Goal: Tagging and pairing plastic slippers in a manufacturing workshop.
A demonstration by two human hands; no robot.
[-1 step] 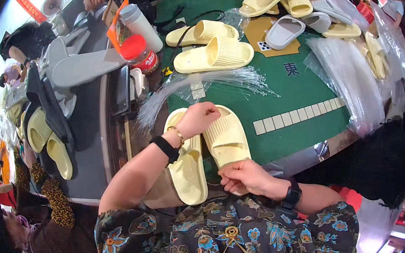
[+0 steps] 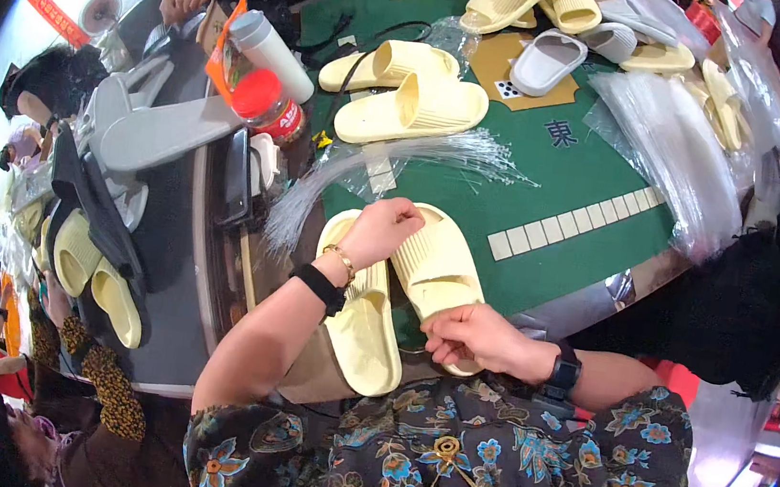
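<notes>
Two pale yellow slippers lie in front of me at the table's near edge, toes away from me: a left slipper [image 2: 368, 352] and a right slipper [image 2: 437, 254], their toe ends close together. Above the toe ends, my left hand [image 2: 380, 233] is closed, thumb and fingertips pinched. By the right slipper's heel my right hand [image 2: 480, 338] is closed too, its fingertips partly over the heel. Whatever either hand pinches is too thin or hidden to make out. Just beyond lies a bundle of thin clear plastic strands [image 2: 314, 192].
Another yellow slipper pair [image 2: 370, 124] lies farther off on the green table [image 2: 602, 157]. Clear plastic bags [image 2: 670, 146] and more slippers crowd the far right. A red-lidded jar [image 2: 267, 100], white bottle [image 2: 277, 53] and phone [image 2: 237, 178] stand left. Other people surround the tables.
</notes>
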